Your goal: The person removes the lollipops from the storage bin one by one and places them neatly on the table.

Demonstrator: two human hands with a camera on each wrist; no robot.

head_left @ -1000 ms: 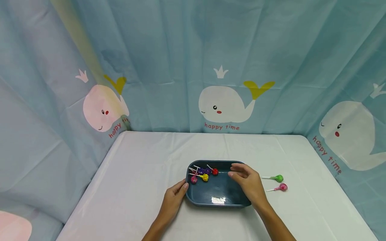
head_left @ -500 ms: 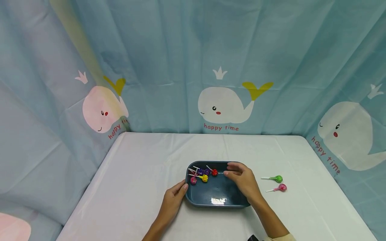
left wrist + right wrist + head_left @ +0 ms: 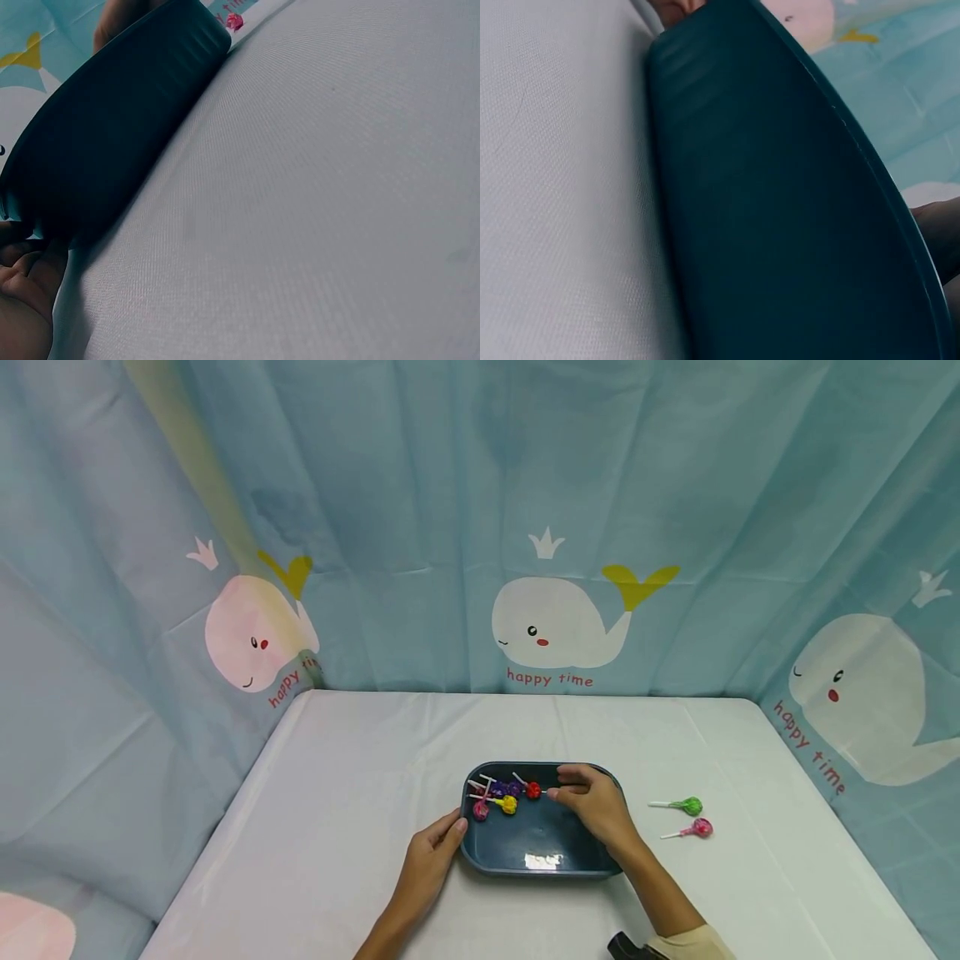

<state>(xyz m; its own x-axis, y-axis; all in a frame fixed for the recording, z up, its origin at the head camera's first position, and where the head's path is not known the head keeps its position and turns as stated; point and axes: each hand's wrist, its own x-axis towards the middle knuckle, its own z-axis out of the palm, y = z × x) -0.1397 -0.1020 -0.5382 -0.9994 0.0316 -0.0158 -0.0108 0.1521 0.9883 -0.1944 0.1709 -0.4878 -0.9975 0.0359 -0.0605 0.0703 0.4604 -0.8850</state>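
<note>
In the head view, a dark tray (image 3: 536, 843) sits on a white-covered table (image 3: 360, 768), toward its near side. The left hand (image 3: 431, 860) grips the tray's left end, thumb at the rim. The right hand (image 3: 596, 806) reaches over the right part of the tray, its fingers bent, the thumb tip at the end of a white stick (image 3: 544, 792) beside the red lollipop (image 3: 532, 790); I cannot tell whether it pinches that stick. The red one lies with purple lollipops (image 3: 506, 788), a yellow lollipop (image 3: 509, 805) and a pink lollipop (image 3: 481, 810) in the far left part of the tray. On the table to the right of the tray lie a green lollipop (image 3: 691, 806) and, just nearer, a second pink lollipop (image 3: 702, 827). A pale sleeve (image 3: 693, 943) shows at the near edge. Behind the table hangs a blue curtain (image 3: 412, 485) with whale prints.

In the left wrist view, the left hand's fingers hold the tray by its end, and a pink lollipop head (image 3: 235, 21) shows past the far corner.

In the right wrist view, the tray's outer wall fills the middle, and the right hand shows only partly at the right edge, its fingertips out of sight
</note>
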